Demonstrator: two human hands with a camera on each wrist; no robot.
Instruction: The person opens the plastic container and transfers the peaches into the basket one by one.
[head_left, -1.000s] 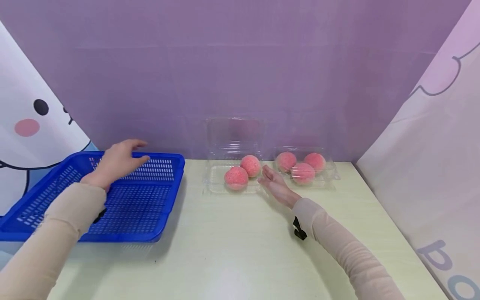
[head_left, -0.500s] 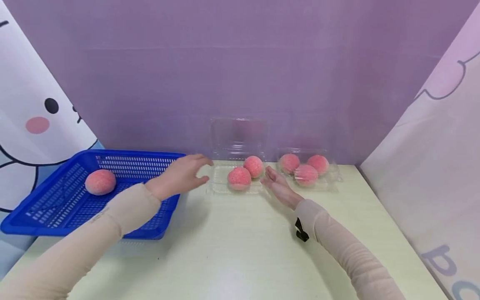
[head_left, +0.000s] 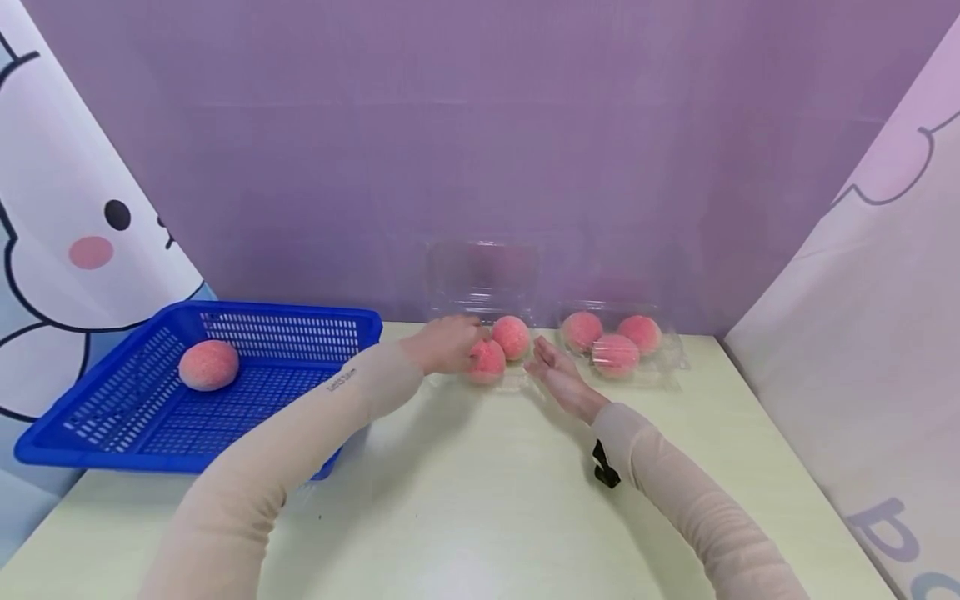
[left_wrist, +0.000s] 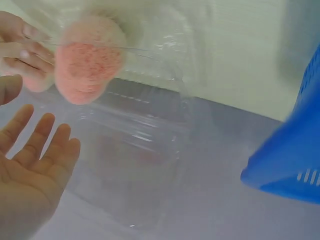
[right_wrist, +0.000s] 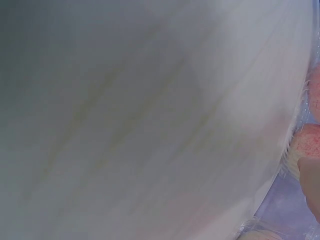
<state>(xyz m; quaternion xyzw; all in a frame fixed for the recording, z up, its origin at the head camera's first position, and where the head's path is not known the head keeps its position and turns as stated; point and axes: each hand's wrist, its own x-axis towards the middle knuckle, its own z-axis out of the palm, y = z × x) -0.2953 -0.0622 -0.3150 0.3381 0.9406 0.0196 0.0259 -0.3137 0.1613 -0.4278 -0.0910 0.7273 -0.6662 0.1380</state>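
My left hand point(head_left: 448, 343) is over the left part of a clear plastic clamshell box point(left_wrist: 135, 150), its lid raised. In the left wrist view its fingers are spread. Just past the fingers in the head view is the front peach point(head_left: 487, 363), pink and fuzzy and partly covered by them; whether they touch it cannot be told. A second peach point(head_left: 512, 337) sits behind it in the box. My right hand point(head_left: 562, 379) rests by the box's right edge with fingers relaxed, holding nothing. A pale sleeve fills most of the right wrist view.
A blue plastic basket point(head_left: 217, 461) stands on the left of the table point(head_left: 480, 500), one peach point(head_left: 209, 365) inside. To the right, another clear box point(head_left: 666, 367) holds three peaches point(head_left: 617, 356). A purple cloth point(head_left: 480, 150) hangs behind.
My left hand has moved right from above the basket to the open box. One peach in the basket, hidden at first, is now visible. The right hand has stayed in place.
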